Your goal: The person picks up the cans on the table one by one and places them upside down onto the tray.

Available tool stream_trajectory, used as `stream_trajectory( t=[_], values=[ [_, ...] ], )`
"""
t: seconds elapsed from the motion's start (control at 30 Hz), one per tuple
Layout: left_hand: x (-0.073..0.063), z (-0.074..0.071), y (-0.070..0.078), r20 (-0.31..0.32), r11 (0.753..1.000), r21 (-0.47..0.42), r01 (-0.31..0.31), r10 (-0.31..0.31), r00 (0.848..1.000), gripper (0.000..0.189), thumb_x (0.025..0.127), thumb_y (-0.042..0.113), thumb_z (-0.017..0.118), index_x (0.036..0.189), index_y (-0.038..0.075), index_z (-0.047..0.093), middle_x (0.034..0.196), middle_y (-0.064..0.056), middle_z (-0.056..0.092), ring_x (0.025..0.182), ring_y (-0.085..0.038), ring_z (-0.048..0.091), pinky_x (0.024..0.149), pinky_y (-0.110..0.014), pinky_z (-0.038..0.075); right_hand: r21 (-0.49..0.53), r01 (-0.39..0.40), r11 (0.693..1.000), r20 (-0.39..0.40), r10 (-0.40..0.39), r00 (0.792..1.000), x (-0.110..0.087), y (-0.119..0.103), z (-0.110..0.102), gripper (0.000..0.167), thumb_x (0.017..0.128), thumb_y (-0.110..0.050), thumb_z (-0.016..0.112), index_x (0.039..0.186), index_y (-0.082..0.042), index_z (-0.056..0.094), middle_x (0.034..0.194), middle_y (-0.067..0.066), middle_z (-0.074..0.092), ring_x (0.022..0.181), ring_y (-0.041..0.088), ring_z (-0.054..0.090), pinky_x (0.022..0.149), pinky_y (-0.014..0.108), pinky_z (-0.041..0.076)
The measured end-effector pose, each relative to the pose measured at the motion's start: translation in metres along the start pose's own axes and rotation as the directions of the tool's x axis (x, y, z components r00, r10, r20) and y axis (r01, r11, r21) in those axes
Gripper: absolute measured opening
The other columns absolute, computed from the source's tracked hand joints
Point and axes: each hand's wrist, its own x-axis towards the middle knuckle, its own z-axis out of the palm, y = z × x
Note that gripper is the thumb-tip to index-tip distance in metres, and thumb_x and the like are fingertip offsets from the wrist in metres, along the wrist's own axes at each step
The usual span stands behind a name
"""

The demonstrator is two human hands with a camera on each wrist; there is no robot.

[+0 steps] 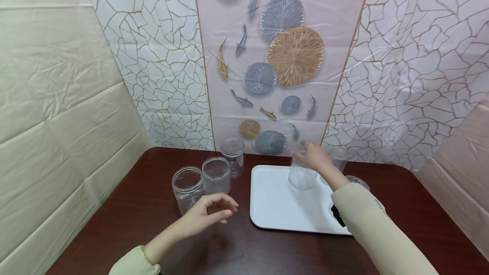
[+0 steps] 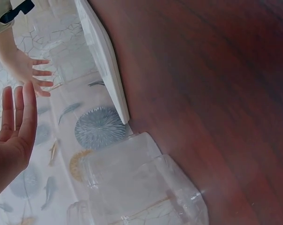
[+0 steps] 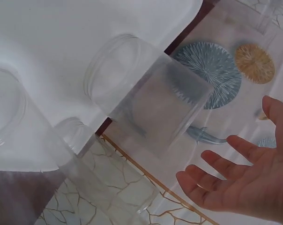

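My right hand [image 1: 315,156] is spread just above an upside-down clear plastic jar [image 1: 302,178] on the white tray [image 1: 282,207]. In the right wrist view, the fingers [image 3: 226,171] stand apart from the base of the jar [image 3: 146,93], whose threaded rim is on the tray. Low over the table hangs my left hand [image 1: 206,213], loosely bent and holding nothing. Beside it stand three clear jars, mouths up: a near one [image 1: 187,188], a middle one [image 1: 216,177] and a far one [image 1: 233,158].
More clear jars, one at the back [image 1: 338,156] and one farther right [image 1: 358,180], stand at the tray's right side, partly behind my right arm. The dark red table [image 1: 229,249] meets a patterned cloth backdrop [image 1: 172,75] at its far edge.
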Motion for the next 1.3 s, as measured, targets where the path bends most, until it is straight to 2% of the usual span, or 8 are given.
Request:
stream_trajectory(
  t=[0.13, 0.37, 0.53, 0.7, 1.0, 1.1, 1.3],
  values=[
    [0.003, -0.001, 0.003, -0.008, 1.000, 0.010, 0.019, -0.019, 1.000, 0.019, 0.093, 0.008, 0.057, 0.110, 0.000, 0.059, 0.101, -0.023, 0.062, 0.082, -0.003, 0.062, 0.072, -0.035, 0.058, 0.055, 0.038, 0.998, -0.029, -0.037, 0.999, -0.005, 0.002, -0.003, 0.059, 0.096, -0.033, 0.050, 0.135, 0.009, 0.039, 0.132, 0.033, 0.046, 0.118, 0.049, 0.047, 0.097, 0.058, 0.041],
    [0.009, -0.005, 0.007, 0.012, 0.999, 0.035, 0.027, -0.028, 1.000, 0.019, 0.093, 0.008, 0.056, 0.111, 0.001, 0.059, 0.101, -0.022, 0.063, 0.085, -0.004, 0.061, 0.073, -0.032, 0.058, 0.117, 0.118, 0.986, -0.039, -0.114, 0.993, -0.026, -0.004, 0.002, 0.060, 0.094, -0.037, 0.054, 0.137, 0.004, 0.041, 0.134, 0.033, 0.044, 0.120, 0.054, 0.041, 0.095, 0.066, 0.037],
    [0.014, -0.007, 0.010, 0.013, 0.998, 0.052, 0.029, -0.030, 0.999, 0.019, 0.093, 0.009, 0.057, 0.111, 0.002, 0.060, 0.100, -0.020, 0.064, 0.085, -0.005, 0.061, 0.073, -0.032, 0.058, 0.145, 0.168, 0.975, -0.049, -0.163, 0.985, -0.037, -0.009, 0.009, 0.058, 0.093, -0.037, 0.056, 0.136, 0.002, 0.043, 0.134, 0.030, 0.045, 0.122, 0.052, 0.040, 0.094, 0.064, 0.039],
    [0.014, -0.007, 0.010, 0.011, 0.998, 0.064, 0.023, -0.023, 1.000, 0.019, 0.093, 0.009, 0.057, 0.111, 0.002, 0.060, 0.099, -0.020, 0.064, 0.084, -0.004, 0.061, 0.073, -0.030, 0.058, 0.152, 0.224, 0.963, -0.082, -0.214, 0.973, -0.047, -0.011, 0.013, 0.055, 0.092, -0.031, 0.058, 0.133, 0.003, 0.046, 0.132, 0.027, 0.050, 0.122, 0.047, 0.043, 0.102, 0.065, 0.030],
    [0.013, -0.008, 0.007, 0.024, 0.986, 0.163, -0.021, 0.017, 1.000, 0.017, 0.093, 0.011, 0.058, 0.109, 0.006, 0.061, 0.096, -0.013, 0.067, 0.084, -0.007, 0.062, 0.072, -0.026, 0.056, 0.177, 0.288, 0.941, -0.097, -0.275, 0.957, -0.066, -0.009, 0.017, 0.052, 0.091, -0.031, 0.061, 0.131, 0.000, 0.049, 0.132, 0.023, 0.052, 0.123, 0.043, 0.046, 0.098, 0.058, 0.040],
    [0.016, -0.009, 0.007, 0.005, 0.974, 0.225, -0.034, 0.034, 0.999, 0.017, 0.092, 0.012, 0.059, 0.108, 0.008, 0.062, 0.096, -0.009, 0.067, 0.086, -0.009, 0.062, 0.074, -0.026, 0.054, 0.188, 0.296, 0.936, -0.109, -0.279, 0.954, -0.072, -0.006, 0.019, 0.052, 0.091, -0.030, 0.062, 0.130, 0.001, 0.050, 0.130, 0.022, 0.054, 0.122, 0.041, 0.048, 0.097, 0.056, 0.041],
    [0.027, -0.014, 0.011, -0.055, 0.949, 0.315, -0.005, 0.023, 0.998, 0.019, 0.091, 0.012, 0.060, 0.110, 0.010, 0.062, 0.100, -0.006, 0.067, 0.090, -0.009, 0.061, 0.075, -0.026, 0.052, 0.213, 0.307, 0.928, -0.119, -0.288, 0.950, -0.081, -0.003, 0.024, 0.052, 0.090, -0.029, 0.063, 0.129, 0.002, 0.051, 0.126, 0.023, 0.056, 0.119, 0.040, 0.050, 0.097, 0.055, 0.042]
  ],
)
